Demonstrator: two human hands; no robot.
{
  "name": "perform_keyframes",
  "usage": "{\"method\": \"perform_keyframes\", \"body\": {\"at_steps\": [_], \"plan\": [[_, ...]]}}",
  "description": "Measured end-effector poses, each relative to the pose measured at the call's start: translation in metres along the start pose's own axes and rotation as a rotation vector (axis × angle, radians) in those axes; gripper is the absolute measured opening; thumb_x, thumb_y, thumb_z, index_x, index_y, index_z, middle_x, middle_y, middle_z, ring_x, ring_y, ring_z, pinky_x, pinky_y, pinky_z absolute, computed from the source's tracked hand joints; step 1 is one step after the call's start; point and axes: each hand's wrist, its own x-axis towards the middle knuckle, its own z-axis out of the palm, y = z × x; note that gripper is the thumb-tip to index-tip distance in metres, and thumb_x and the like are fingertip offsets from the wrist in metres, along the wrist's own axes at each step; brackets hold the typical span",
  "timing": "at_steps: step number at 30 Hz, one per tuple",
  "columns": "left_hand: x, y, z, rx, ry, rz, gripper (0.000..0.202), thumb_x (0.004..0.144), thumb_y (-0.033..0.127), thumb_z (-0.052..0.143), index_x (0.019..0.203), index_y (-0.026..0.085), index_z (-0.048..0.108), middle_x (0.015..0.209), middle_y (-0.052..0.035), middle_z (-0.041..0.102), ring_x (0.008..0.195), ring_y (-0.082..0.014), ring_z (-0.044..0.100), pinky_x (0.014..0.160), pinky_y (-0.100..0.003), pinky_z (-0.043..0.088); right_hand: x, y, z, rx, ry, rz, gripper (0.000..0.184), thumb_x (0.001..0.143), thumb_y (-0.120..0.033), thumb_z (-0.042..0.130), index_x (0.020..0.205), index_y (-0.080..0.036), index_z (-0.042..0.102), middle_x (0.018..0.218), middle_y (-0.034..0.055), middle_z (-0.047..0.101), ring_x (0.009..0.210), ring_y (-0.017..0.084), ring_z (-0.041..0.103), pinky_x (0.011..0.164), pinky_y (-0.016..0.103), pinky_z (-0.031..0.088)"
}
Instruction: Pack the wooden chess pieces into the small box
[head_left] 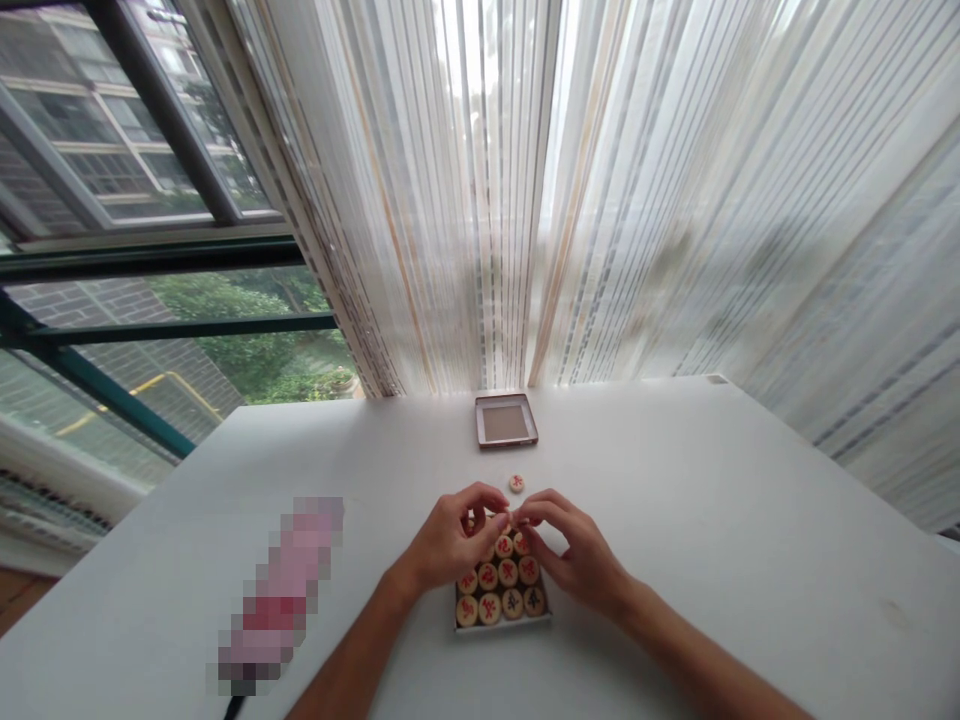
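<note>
Round wooden xiangqi pieces with red and black characters fill rows of a shallow square box on the white table. Over the far part of this box, my left hand is closed, thumb and forefinger bent together. My right hand meets it there in a pinch, its fingertips close to the left ones. Whatever lies between the fingertips is too small and covered to make out. The hands hide the box's far rows. Just beyond them, a single xiangqi piece with a red character lies flat on the table.
An open square lid lies farther back on the white table. At the left is a pixelated pink object with a dark cord. A striped sheer curtain hangs behind the table, beside an open window.
</note>
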Motion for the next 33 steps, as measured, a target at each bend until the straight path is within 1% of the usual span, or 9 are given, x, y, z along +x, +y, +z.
{"method": "perform_keyframes", "body": {"at_steps": [1,3,5,8,13,17,22,27,33], "plan": [[0.000,-0.001,-0.001,0.020,0.030,0.016,0.019,0.091,0.035,0.060,0.101,0.020,0.067,0.087,-0.0037,0.069,0.067,-0.0139,0.056,0.058,-0.023,0.046,0.001,0.001,-0.001,-0.011,0.013,-0.001,0.021,0.093,-0.017,0.055,0.109,-0.026,0.066,0.100,0.0075,0.064,0.091,0.021,0.065,0.080,0.032,0.056],[0.001,-0.001,-0.004,0.072,0.058,0.069,0.021,0.089,0.032,0.063,0.107,0.022,0.066,0.102,-0.0058,0.068,0.087,-0.0186,0.062,0.075,-0.027,0.052,0.002,0.002,-0.005,-0.041,0.043,0.005,0.022,0.094,-0.017,0.054,0.110,-0.026,0.067,0.100,0.0078,0.063,0.091,0.021,0.064,0.080,0.033,0.056],[0.000,-0.001,-0.006,0.133,0.023,0.124,0.031,0.085,0.032,0.068,0.114,0.024,0.064,0.111,-0.0064,0.066,0.103,-0.0223,0.060,0.092,-0.034,0.050,0.004,0.003,-0.008,-0.064,0.070,0.009,0.021,0.094,-0.017,0.054,0.109,-0.025,0.067,0.100,0.0077,0.062,0.089,0.021,0.063,0.079,0.034,0.056],[-0.001,0.000,-0.007,0.213,-0.075,0.158,0.048,0.077,0.032,0.077,0.122,0.026,0.060,0.119,-0.0058,0.064,0.112,-0.0249,0.057,0.101,-0.040,0.046,0.006,0.003,-0.013,-0.079,0.086,0.013,0.018,0.094,-0.016,0.056,0.105,-0.024,0.067,0.099,0.0074,0.060,0.087,0.020,0.062,0.078,0.034,0.055],[-0.003,-0.004,-0.004,0.278,-0.173,0.110,0.063,0.071,0.034,0.081,0.128,0.026,0.057,0.121,-0.0060,0.064,0.113,-0.0262,0.057,0.102,-0.041,0.045,0.007,-0.003,-0.018,-0.068,0.070,0.042,0.014,0.094,-0.015,0.055,0.100,-0.023,0.065,0.099,0.0071,0.059,0.088,0.020,0.061,0.078,0.034,0.055],[-0.003,-0.009,-0.005,0.286,-0.165,0.084,0.066,0.071,0.035,0.081,0.131,0.026,0.056,0.122,-0.0063,0.062,0.112,-0.0258,0.058,0.102,-0.039,0.045,0.007,-0.008,-0.021,-0.003,0.042,0.075,0.016,0.094,-0.015,0.053,0.103,-0.023,0.063,0.101,0.0067,0.059,0.094,0.020,0.061,0.082,0.033,0.056],[-0.004,-0.006,-0.005,0.318,-0.166,0.101,0.061,0.076,0.040,0.076,0.131,0.026,0.055,0.122,-0.0058,0.064,0.111,-0.0257,0.058,0.100,-0.039,0.045,0.007,-0.013,-0.024,0.041,-0.059,0.143,0.012,0.092,-0.014,0.054,0.098,-0.021,0.062,0.098,0.0047,0.059,0.089,0.017,0.063,0.080,0.030,0.057],[-0.004,0.002,0.004,0.406,-0.145,0.115,0.066,0.070,0.049,0.079,0.128,0.026,0.056,0.120,-0.0057,0.065,0.109,-0.0285,0.057,0.099,-0.043,0.043,0.007,-0.016,-0.031,-0.012,-0.132,0.176,0.008,0.091,-0.016,0.057,0.095,-0.021,0.063,0.092,0.0030,0.061,0.081,0.015,0.062,0.074,0.027,0.054],[-0.005,0.002,0.010,0.446,-0.120,0.126,0.061,0.072,0.046,0.078,0.125,0.027,0.056,0.119,-0.0052,0.065,0.108,-0.0284,0.056,0.096,-0.043,0.044,0.006,-0.014,-0.037,-0.020,-0.225,0.265,0.004,0.090,-0.021,0.061,0.094,-0.020,0.063,0.082,0.0009,0.063,0.071,0.013,0.058,0.064,0.024,0.049]]}}
